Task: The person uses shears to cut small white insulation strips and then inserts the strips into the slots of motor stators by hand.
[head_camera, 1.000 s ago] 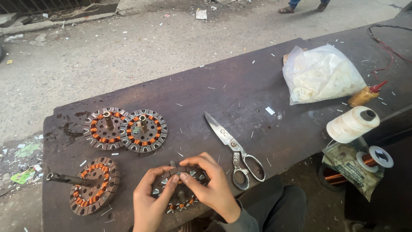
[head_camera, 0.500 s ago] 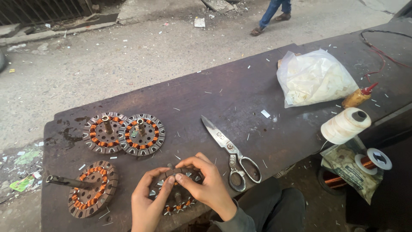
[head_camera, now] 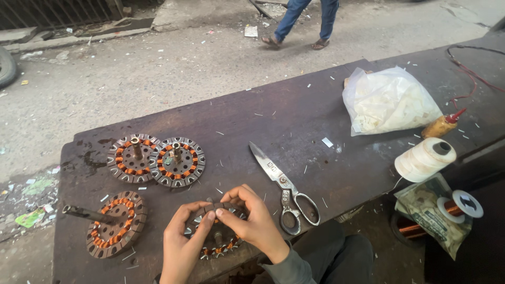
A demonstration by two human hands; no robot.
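Observation:
Both my hands hold a round fan stator [head_camera: 218,243] with copper windings at the near edge of the dark worktable [head_camera: 294,121]. My left hand [head_camera: 181,247] grips its left side and my right hand [head_camera: 252,223] its right side, thumbs and forefingers pinched together on its top rim. Two similar stators [head_camera: 130,158] [head_camera: 177,162] lie side by side beyond my hands. A third stator [head_camera: 114,223] with a long shaft lies to my left. Steel scissors [head_camera: 284,189] lie just right of my right hand, blades pointing away.
A clear bag of white scraps [head_camera: 386,102], a small red-tipped bottle [head_camera: 443,124] and a spool of white thread [head_camera: 425,159] sit at the right. A copper wire spool [head_camera: 458,205] rests on a packet below the table edge. A passer-by's legs [head_camera: 307,23] cross the street beyond.
My view has tilted slightly, so the table sits lower and more of the street shows. The passer-by has walked left. My hands stay on the stator, fingers pinched closer together.

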